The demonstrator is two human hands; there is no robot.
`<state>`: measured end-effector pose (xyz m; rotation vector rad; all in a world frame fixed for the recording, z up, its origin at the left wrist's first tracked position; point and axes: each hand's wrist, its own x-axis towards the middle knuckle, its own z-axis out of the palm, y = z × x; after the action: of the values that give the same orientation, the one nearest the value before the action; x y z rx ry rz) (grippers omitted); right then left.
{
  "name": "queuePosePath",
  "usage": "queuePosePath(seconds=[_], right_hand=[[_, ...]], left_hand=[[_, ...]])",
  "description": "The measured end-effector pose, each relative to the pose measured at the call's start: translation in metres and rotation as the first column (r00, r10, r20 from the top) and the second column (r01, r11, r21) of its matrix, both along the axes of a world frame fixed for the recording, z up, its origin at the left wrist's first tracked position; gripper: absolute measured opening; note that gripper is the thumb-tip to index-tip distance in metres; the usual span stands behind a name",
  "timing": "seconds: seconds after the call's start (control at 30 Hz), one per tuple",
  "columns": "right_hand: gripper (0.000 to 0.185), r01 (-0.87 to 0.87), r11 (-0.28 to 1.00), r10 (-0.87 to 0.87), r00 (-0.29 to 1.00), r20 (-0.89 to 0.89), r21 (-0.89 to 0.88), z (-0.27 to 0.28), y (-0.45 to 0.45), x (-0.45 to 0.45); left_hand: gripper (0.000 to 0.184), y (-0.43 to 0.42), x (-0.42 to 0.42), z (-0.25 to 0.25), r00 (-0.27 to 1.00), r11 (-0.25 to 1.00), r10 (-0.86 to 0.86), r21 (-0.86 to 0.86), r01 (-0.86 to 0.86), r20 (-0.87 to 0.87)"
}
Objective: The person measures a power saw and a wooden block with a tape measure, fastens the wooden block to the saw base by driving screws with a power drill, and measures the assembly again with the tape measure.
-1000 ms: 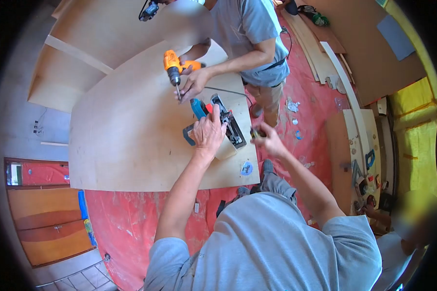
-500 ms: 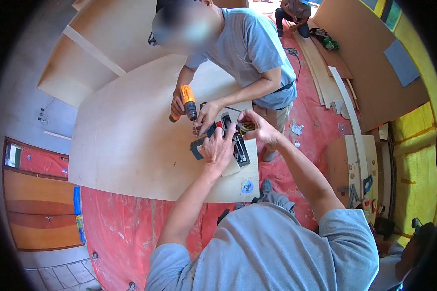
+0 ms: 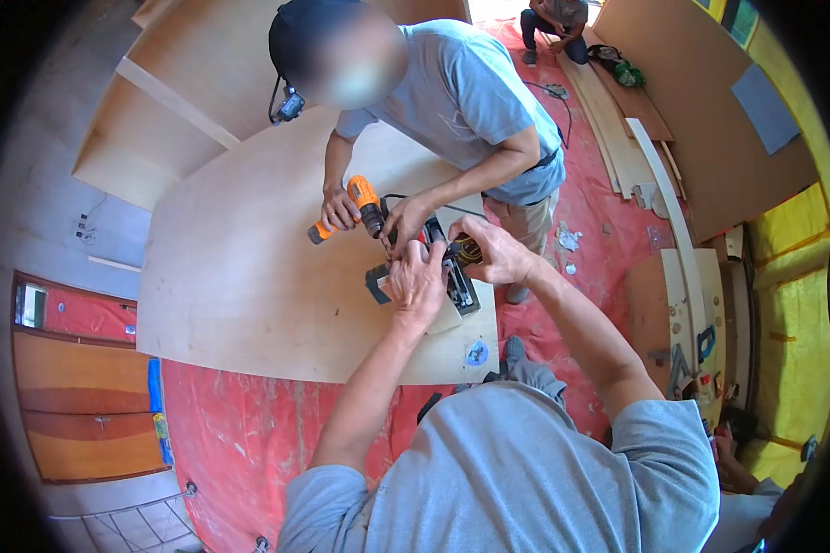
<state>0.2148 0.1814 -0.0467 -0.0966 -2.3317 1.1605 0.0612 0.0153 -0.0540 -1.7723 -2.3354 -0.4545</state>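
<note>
On the pale wooden panel, near its right edge, lies a power tool with a black metal base. My left hand is on this tool, its fingers bent against the tool's upper part. My right hand pinches a small round black and yellow tape measure at the tool's right side. Across from me a co-worker holds an orange drill, its tip pointing at the tool just beyond my left hand. The co-worker's other hand touches the tool there. Fingers hide the drill's tip.
A wooden cabinet frame stands at the upper left. Red sheeting covers the floor. Long boards lie at the upper right, and a small bench with tools is at the right. Other people are at the top and lower right.
The co-worker has leaned in and brought the drill down to the tool. My right hand has moved left with the tape measure, up against the tool. My left hand stays on it.
</note>
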Motion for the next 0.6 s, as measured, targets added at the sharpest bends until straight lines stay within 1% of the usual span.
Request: queuePosePath(seconds=[0.03,0.1,0.13,0.2,0.23,0.3,0.33,0.4,0.43,0.47,0.5,0.53,0.57,0.6], right_hand=[[0.058,0.021,0.999,-0.022,0.999,0.033,0.038,0.003,0.006,0.005],[0.058,0.085,0.992,-0.096,0.988,0.119,0.095,0.010,0.018,0.018],[0.060,0.101,0.992,-0.112,0.981,0.160,0.076,0.015,0.021,0.023],[0.058,0.062,0.986,-0.086,0.985,0.151,0.157,0.014,0.031,0.027],[0.058,0.068,0.985,-0.092,0.984,0.152,0.156,0.014,0.031,0.028],[0.058,-0.014,0.992,-0.013,0.978,0.210,0.126,0.019,0.032,0.027],[0.058,-0.006,0.992,-0.020,0.979,0.204,0.128,0.023,0.031,0.027],[0.047,0.016,0.987,-0.058,0.962,0.266,0.158,0.026,0.026,0.028],[0.047,0.019,0.987,-0.061,0.963,0.263,0.157,0.026,0.025,0.027],[0.041,0.049,0.987,-0.095,0.947,0.307,0.154,0.025,0.026,0.025],[0.035,0.078,0.985,-0.128,0.928,0.351,0.153,0.023,0.026,0.024],[0.035,0.078,0.985,-0.129,0.928,0.349,0.156,0.019,0.027,0.023],[0.030,0.093,0.981,-0.136,0.958,0.254,0.172,0.012,0.028,0.021],[0.024,0.108,0.977,-0.138,0.978,0.158,0.185,0.004,0.028,0.019]], left_hand=[[0.060,0.000,-0.001,0.000,1.000,1.000,-0.004,-0.002,0.004,0.004],[0.056,-0.001,-0.001,0.000,0.998,0.996,-0.056,0.065,0.058,-0.019],[0.056,-0.002,-0.001,0.000,0.998,0.996,-0.062,0.063,0.063,-0.015],[0.055,-0.001,-0.002,0.000,0.997,0.996,-0.065,0.057,0.067,-0.033],[0.055,-0.002,-0.003,0.000,0.997,0.996,-0.067,0.055,0.069,-0.033],[0.055,-0.002,-0.003,0.003,0.996,0.996,-0.076,0.041,0.077,-0.036],[0.055,-0.002,-0.003,0.004,0.996,0.997,-0.078,0.026,0.079,-0.038],[0.054,-0.002,-0.004,0.005,0.995,0.996,-0.088,0.026,0.090,-0.050],[0.053,-0.003,-0.005,0.004,0.994,0.995,-0.092,0.023,0.094,-0.055],[0.053,-0.003,-0.006,0.002,0.994,0.995,-0.094,0.024,0.096,-0.058],[0.058,-0.003,-0.006,0.001,0.993,0.994,-0.100,0.027,0.102,-0.056],[0.062,-0.003,-0.007,0.000,0.993,0.994,-0.105,0.032,0.107,-0.056],[0.062,-0.004,-0.007,-0.001,0.993,0.994,-0.104,0.036,0.106,-0.059],[0.068,-0.004,-0.005,0.002,0.995,0.995,-0.094,0.015,0.094,-0.044]])
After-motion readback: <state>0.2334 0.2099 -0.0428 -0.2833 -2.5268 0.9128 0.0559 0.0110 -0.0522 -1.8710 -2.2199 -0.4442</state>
